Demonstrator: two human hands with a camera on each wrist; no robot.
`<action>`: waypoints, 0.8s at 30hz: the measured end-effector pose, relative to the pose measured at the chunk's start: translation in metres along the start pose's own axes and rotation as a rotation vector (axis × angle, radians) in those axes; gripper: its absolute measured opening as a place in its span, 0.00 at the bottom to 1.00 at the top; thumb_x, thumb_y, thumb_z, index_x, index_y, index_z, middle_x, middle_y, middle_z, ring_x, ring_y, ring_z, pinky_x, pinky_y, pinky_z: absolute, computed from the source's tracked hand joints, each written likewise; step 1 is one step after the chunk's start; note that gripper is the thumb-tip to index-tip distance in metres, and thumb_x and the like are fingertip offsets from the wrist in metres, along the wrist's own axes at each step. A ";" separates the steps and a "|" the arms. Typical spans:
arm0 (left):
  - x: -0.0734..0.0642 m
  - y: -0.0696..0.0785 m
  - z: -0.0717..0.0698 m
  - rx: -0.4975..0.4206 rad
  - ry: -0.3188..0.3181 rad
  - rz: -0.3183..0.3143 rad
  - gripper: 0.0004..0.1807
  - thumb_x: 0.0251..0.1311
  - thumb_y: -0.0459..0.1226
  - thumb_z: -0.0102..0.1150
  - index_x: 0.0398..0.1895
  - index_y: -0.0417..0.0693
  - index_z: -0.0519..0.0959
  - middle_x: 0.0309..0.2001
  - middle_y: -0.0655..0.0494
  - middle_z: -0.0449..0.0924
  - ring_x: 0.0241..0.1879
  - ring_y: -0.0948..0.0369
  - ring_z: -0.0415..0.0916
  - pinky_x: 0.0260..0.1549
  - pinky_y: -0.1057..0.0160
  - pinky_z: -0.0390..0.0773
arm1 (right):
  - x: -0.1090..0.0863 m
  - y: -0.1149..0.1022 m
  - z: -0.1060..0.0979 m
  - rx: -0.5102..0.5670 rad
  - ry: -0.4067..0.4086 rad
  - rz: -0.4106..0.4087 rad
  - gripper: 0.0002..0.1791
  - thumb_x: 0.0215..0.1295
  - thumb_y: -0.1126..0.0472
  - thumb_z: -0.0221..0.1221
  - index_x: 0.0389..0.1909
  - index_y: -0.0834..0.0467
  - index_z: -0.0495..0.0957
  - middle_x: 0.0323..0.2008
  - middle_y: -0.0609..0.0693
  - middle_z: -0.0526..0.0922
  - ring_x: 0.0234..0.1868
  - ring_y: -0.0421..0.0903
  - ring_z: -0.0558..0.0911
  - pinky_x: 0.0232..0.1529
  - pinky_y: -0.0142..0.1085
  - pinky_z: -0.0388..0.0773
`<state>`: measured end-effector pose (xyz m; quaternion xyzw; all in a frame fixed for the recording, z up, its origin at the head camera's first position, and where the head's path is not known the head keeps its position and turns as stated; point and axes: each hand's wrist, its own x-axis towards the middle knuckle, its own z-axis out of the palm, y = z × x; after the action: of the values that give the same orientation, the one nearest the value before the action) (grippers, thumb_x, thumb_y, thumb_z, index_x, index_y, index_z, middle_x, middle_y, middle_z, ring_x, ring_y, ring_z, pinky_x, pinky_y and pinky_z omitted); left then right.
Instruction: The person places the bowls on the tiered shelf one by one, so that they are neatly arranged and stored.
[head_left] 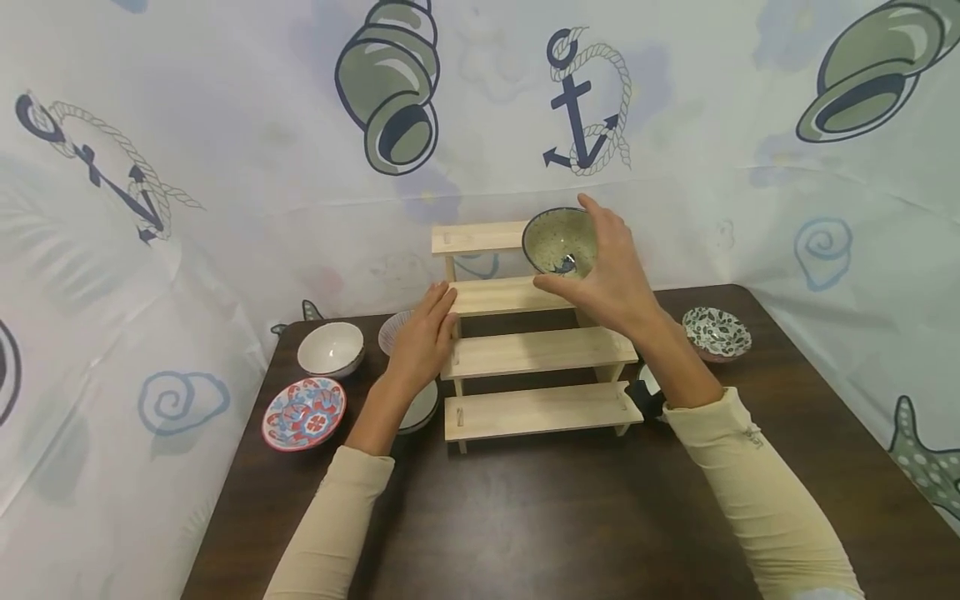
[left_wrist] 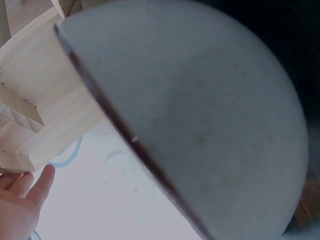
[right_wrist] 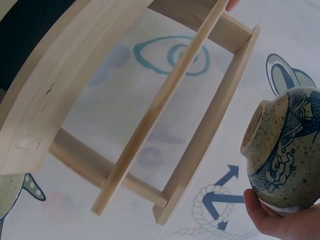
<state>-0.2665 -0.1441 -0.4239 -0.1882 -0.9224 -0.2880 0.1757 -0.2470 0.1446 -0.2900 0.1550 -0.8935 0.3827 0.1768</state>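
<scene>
Speckled bowl (head_left: 557, 235) was found held up at about one o'clock of the wooden stand (head_left: 540, 352), by the right end of the top shelf (head_left: 480, 238), its mouth tipped towards six o'clock. Right hand (head_left: 617, 268) gripped it from three o'clock, thumb low and fingers high; the hold on the far side could not be fully made out. Left hand (head_left: 424, 337), fingers extended, rested against the stand's left end at nine o'clock. White bowl (head_left: 331, 348) and red-and-blue dish (head_left: 303, 414) stood on the table (head_left: 510, 517) farther out, between eight and nine o'clock. The speckled piece was judged to be glazed ceramic: stiff, modest in weight, slippery on the wall, liable to chip at the rim. Soundest hold was assessed as thumb and fingers across opposite walls, or support beneath the foot ring (right_wrist: 256, 125)
</scene>
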 end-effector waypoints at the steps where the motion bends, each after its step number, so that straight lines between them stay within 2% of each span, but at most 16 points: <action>1: -0.001 0.000 0.001 0.003 -0.007 -0.003 0.27 0.81 0.43 0.45 0.78 0.44 0.65 0.80 0.46 0.60 0.82 0.50 0.53 0.76 0.45 0.62 | 0.000 0.000 0.002 -0.002 -0.002 -0.002 0.64 0.49 0.41 0.77 0.83 0.48 0.50 0.79 0.57 0.59 0.79 0.56 0.58 0.77 0.61 0.58; 16: -0.006 0.000 -0.001 -0.015 -0.010 -0.008 0.27 0.81 0.41 0.45 0.78 0.42 0.65 0.79 0.43 0.61 0.81 0.48 0.54 0.76 0.44 0.63 | 0.020 -0.025 0.028 -0.014 -0.064 -0.053 0.63 0.50 0.39 0.75 0.83 0.46 0.50 0.80 0.53 0.57 0.81 0.53 0.56 0.77 0.59 0.59; 24: 0.001 0.003 -0.003 -0.020 -0.022 0.000 0.27 0.82 0.42 0.44 0.78 0.41 0.65 0.80 0.43 0.60 0.81 0.47 0.53 0.75 0.42 0.64 | 0.037 -0.035 0.035 -0.027 -0.079 -0.092 0.63 0.52 0.39 0.75 0.83 0.48 0.49 0.80 0.51 0.58 0.81 0.51 0.57 0.79 0.52 0.59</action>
<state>-0.2648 -0.1432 -0.4195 -0.1931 -0.9213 -0.2951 0.1637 -0.2725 0.0906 -0.2747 0.2085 -0.8968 0.3556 0.1608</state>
